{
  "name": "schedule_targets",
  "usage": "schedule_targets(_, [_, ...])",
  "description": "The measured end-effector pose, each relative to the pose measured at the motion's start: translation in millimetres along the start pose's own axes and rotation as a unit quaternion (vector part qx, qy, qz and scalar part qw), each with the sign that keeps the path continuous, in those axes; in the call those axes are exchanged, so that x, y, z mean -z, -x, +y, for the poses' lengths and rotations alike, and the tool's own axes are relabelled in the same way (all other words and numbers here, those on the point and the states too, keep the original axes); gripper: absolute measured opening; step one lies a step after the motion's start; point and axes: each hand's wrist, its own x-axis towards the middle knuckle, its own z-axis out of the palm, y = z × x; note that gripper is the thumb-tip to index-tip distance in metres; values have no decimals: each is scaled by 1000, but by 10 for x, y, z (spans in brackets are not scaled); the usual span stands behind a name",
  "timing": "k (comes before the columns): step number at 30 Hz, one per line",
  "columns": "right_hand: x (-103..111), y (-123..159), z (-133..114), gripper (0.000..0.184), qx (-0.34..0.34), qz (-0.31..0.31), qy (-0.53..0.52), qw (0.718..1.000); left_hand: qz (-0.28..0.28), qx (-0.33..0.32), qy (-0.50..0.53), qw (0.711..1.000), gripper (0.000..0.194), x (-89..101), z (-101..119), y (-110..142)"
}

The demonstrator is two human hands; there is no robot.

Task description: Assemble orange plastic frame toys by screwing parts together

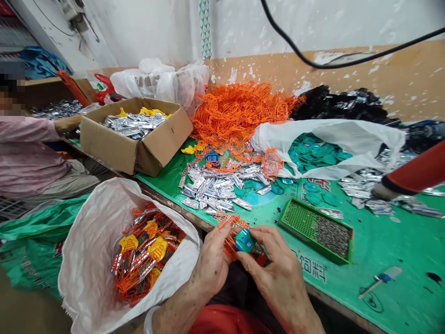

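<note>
My left hand (212,260) is closed around an orange plastic lattice piece (231,221) at the table's front edge. Against that piece, the thumb and fingers of my right hand (280,269) pinch a small teal translucent plastic part (244,240). The underside of the lattice piece is hidden by my hands. Just beyond them lies a pile of silver foil-like strips (217,188). To the left, an open white sack (86,250) holds several orange lattice pieces with yellow parts (157,249) and silver strips among them.
Right of my hands sits a green tray (288,222) of small metal pieces, with a screwdriver-like tool (380,280) nearer. Behind are a cardboard box (107,144), an orange lattice heap (243,111) and a white bag (368,132) of teal parts. A co-worker's arm (31,130) is at left.
</note>
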Motion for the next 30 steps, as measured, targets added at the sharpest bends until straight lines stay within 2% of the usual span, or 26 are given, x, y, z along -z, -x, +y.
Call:
schedule_targets(6, [-10,-14,-51,24,-31,11,34,999,-50,45,57,996,23,-71,48,15])
schedule_targets(12, [4,-5,-89,21,-30,-5,73,997,-57,68,75,993,23,-46,42,18])
schedule_targets(16, [-9,21,-102,18,-35,-9,104,994,-51,50,55,996,23,-21,16,20])
schedule_targets(19, [-20,35,-105,16,-34,-5,107,994,-76,35,4,996,31,-13,2,23])
schedule_targets(22, [-32,52,-96,16,-27,2,103,994,-75,36,-18,996,37,-14,-7,27])
schedule_targets(30, [-84,55,-86,16,-15,12,103,994,-83,28,-18,996,33,-23,-23,22])
